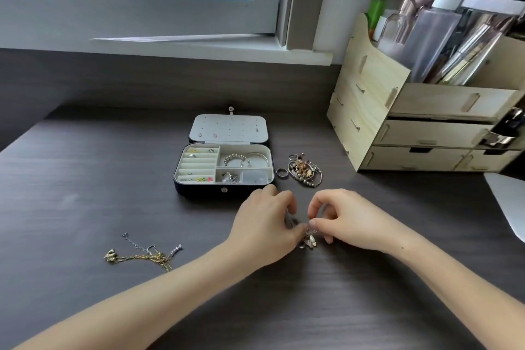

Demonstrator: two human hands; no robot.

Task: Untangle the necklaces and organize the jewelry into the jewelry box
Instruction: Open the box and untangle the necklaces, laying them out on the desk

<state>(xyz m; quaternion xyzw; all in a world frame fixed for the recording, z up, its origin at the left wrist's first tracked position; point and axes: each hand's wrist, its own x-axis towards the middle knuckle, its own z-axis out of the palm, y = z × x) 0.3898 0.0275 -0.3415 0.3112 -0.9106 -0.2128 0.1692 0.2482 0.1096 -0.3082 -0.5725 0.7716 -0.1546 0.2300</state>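
Note:
A small tangle of chain with pale charms (pixel 308 241) sits between my two hands, just in front of the open jewelry box (pixel 199 193). My left hand (pixel 265 229) and my right hand (pixel 345 220) both pinch it with curled fingers, fingertips almost meeting. The box is dark outside with white compartments that hold rings, bracelets and small pieces; its lid lies open behind. A gold and silver chain tangle (pixel 145 254) lies on the desk to the left. A heap of mixed jewelry (pixel 305 170) and a single ring (pixel 281 173) lie right of the box.
A dark wood desk (pixel 85 193) runs to a window sill at the back. A pale wooden drawer organizer (pixel 412 128) full of bottles stands at the right. A white sheet (pixel 508 202) lies at the right edge.

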